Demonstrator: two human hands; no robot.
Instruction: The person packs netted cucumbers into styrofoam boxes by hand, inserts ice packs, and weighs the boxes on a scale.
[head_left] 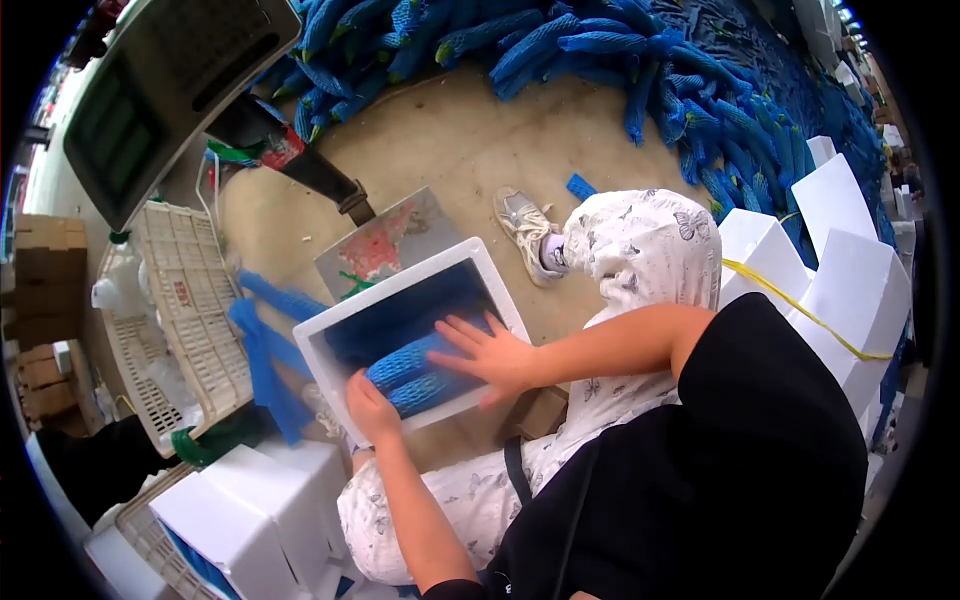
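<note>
A white foam box [487, 262] with a dark blue lining stands in front of me on a metal scale plate [425, 215]. Long items in blue mesh netting [405, 372] lie in the box, along its near side. My right hand [490, 355] rests over their right end, its fingers spread and slightly blurred. My left hand [372, 408] is at the box's near left wall, its fingertips touching the left end of the netted items. Whether its fingers grip them or the wall is hard to tell.
Many blue-netted items [600, 45] are heaped at the back and right. The scale display [115, 130] stands upper left. Cream plastic crates [190, 300] are at left, beside blue netting [265, 370]. White foam boxes stand lower left [250, 510] and right [850, 290], with a yellow strap.
</note>
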